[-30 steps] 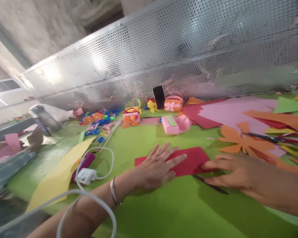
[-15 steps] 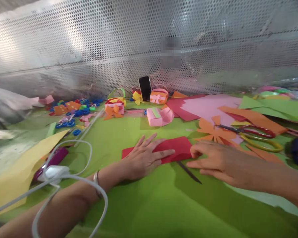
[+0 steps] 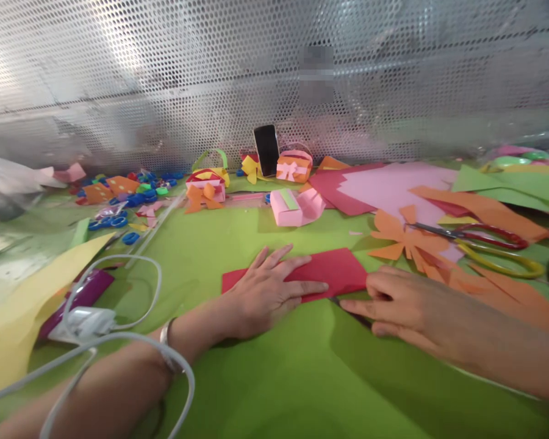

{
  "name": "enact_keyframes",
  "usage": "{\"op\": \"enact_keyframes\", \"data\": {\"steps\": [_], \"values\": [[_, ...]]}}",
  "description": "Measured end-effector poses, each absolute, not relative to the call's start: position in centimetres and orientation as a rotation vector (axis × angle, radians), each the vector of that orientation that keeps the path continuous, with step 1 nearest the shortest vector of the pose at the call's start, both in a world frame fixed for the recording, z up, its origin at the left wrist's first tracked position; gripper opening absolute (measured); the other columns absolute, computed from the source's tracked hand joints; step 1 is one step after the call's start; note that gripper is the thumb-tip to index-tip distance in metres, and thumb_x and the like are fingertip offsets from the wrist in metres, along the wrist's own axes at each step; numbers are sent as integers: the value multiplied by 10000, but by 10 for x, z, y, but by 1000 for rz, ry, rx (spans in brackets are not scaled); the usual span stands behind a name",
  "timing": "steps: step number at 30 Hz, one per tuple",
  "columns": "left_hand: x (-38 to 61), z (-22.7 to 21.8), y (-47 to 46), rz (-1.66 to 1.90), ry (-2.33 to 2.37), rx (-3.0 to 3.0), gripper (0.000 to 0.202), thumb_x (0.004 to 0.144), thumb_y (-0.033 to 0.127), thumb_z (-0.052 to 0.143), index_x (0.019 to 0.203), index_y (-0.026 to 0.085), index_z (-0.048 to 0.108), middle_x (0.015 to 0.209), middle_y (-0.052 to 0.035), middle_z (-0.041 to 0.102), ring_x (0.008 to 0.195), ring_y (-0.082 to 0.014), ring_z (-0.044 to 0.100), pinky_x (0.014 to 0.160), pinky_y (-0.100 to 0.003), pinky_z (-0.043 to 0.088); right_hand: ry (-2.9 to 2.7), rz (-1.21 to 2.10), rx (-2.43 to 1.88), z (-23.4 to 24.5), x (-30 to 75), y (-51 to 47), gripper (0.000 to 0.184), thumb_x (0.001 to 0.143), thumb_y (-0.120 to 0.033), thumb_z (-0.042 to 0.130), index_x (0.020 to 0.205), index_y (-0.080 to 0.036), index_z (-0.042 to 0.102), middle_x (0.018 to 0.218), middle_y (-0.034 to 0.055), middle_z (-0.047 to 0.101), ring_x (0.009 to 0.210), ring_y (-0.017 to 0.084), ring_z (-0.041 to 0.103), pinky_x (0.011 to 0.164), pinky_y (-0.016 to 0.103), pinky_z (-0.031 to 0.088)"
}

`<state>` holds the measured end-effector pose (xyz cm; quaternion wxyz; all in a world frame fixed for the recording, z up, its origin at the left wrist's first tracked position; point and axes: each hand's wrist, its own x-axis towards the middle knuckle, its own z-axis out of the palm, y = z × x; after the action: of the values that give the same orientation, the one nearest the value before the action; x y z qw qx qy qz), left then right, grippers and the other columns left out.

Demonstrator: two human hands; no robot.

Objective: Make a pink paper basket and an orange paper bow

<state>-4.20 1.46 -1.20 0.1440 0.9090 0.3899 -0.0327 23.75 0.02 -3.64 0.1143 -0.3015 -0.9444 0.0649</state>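
Observation:
A folded red paper (image 3: 341, 268) lies on the green tabletop in front of me. My left hand (image 3: 268, 289) rests flat across its left part, fingers spread and pressing it down. At the paper's right corner is my right hand (image 3: 405, 302), its upper fingers curled against the edge. Its forefinger and thumb close over a thin dark strip (image 3: 357, 318) whose far end meets the paper's lower edge; the hand hides part of it. What the strip is cannot be made out.
Red-and-yellow-handled scissors (image 3: 496, 241) lie on orange flower cutouts (image 3: 405, 238) at right. Behind stand a pink paper box (image 3: 286, 210), small paper baskets (image 3: 294, 166) and a phone (image 3: 266, 150). A white cable (image 3: 190, 378) loops by my left forearm, beside a purple object (image 3: 85, 296).
My right hand has settled lower against the paper, its fingers now over the dark strip that lay exposed before. My left hand stays on the paper. The view has shifted slightly.

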Motion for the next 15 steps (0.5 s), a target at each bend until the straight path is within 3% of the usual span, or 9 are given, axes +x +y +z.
{"op": "enact_keyframes", "data": {"steps": [6, 15], "values": [[-39, -12, 13, -84, 1135, 2598, 434, 993, 326, 383, 1382, 503, 457, 1581, 54, 304, 1486, -330, 139, 1177, -619, 100, -2808, 387, -920, -36, 240, 2, 327, 930, -244, 545, 1231, -318, 650, 804, 27, 532, 714, 176, 519, 590, 275, 372], [-40, -10, 11, -92, 1164, 2587, 428, 993, 331, 396, 1382, 495, 463, 1592, 49, 293, 1492, -337, 109, 1175, -635, 76, -2832, 371, -819, -33, 221, 8, 361, 923, -154, 510, 1205, -310, 672, 764, 30, 548, 686, 160, 521, 559, 249, 345]]}}
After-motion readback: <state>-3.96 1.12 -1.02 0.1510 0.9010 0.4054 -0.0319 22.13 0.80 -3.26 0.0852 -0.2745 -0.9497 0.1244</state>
